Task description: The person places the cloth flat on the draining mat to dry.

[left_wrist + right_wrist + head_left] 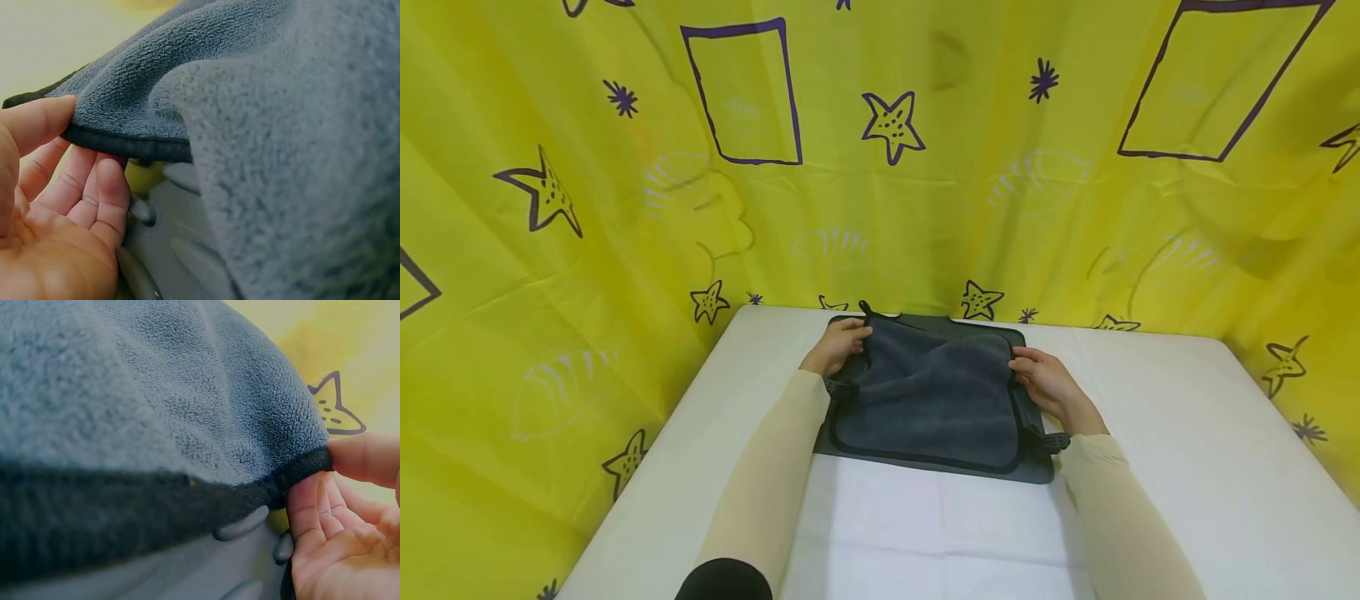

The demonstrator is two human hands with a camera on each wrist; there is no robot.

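A dark grey-blue plush towel [936,400] with black edging and a small loop at its far left corner lies over a dark grey board [1033,475], raised and wavy at its far side. By the far left corner, my left hand [842,342] pinches the black-edged border between thumb and fingers; the left wrist view shows the towel [206,112] lifted there. My right hand [1048,379] pinches the opposite border near the far right corner. Smooth raised knobs [244,524] show on the board beneath the towel in the right wrist view. Most of the board is hidden.
The board rests on a white-covered table [880,525]. A yellow curtain [955,217] with purple stars and rectangles hangs behind the table and along its sides. A dark rounded object [724,579] shows at the bottom edge, beside the left sleeve.
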